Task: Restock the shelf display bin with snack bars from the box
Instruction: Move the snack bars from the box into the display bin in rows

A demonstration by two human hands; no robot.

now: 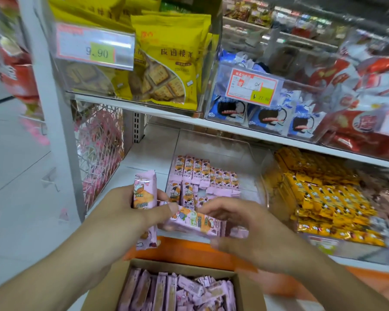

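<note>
A: What do the hands hold?

B: The left hand [124, 212] grips an upright stack of pink bars [144, 198]. The right hand [240, 223] has its fingers curled round a second bundle [194, 222], lying crosswise at the bin's front edge.

A: Which step is this?

B: Judged mid-transfer: bars are out of the box [180, 288] but not yet seated in the clear bin [213, 142]. Next, each bundle probably needs turning upright to match the rows [202, 176] standing toward the bin's back left.

A: Materials?

B: Glossy, crinkled foil wrappers, slim and rectangular; rigid transparent bin walls; a brown cardboard box, still well filled, below the shelf's orange front edge [189, 250].
</note>
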